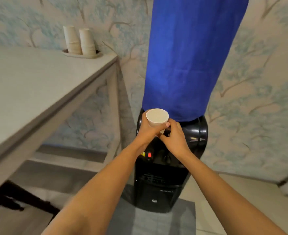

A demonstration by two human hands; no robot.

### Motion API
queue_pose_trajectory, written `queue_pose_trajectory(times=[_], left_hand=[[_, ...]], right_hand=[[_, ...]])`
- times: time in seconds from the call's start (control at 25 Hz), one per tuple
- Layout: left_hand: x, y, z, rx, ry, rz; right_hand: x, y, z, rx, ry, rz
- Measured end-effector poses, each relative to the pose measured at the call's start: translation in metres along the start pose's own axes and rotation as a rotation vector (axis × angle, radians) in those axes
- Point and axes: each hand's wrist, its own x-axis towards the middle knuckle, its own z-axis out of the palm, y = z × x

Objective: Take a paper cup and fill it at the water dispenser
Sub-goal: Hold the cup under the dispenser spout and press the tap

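Note:
A white paper cup [157,117] is held upright in front of the top of a black water dispenser [158,184]. Its inside looks empty. My left hand [147,131] wraps the cup's lower part from the left. From the right, my right hand [174,139] meets the cup's base, fingers curled against it. The dispenser's bottle is wrapped in a blue cloth cover [189,56]. A red light [149,154] and dark taps sit on the dispenser front below my hands.
A pale table [38,85] runs along the left, with two stacks of upturned paper cups [79,41] on a tray at its far corner. Patterned wallpaper lies behind. A grey mat [150,221] is under the dispenser on the tiled floor.

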Motion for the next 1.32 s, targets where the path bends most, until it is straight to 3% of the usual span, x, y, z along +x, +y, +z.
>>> queue_pose_trajectory(times=[0.4,0.68,0.96,1.32], left_hand=[[-0.066,-0.15,0.036,0.055,0.034,-0.18],[-0.082,-0.261,0.015,0.14,0.033,-0.282],[-0.043,-0.293,0.025,0.121,-0.004,-0.261],[-0.008,-0.292,0.031,0.055,-0.04,-0.31]], right_hand=[[-0.066,0.143,0.002,-0.1,-0.123,0.066],[-0.074,0.207,0.047,-0.841,-0.064,-0.251],[-0.052,0.236,0.063,-1.137,0.038,-0.336],[-0.05,0.243,0.076,-1.252,0.084,-0.289]])
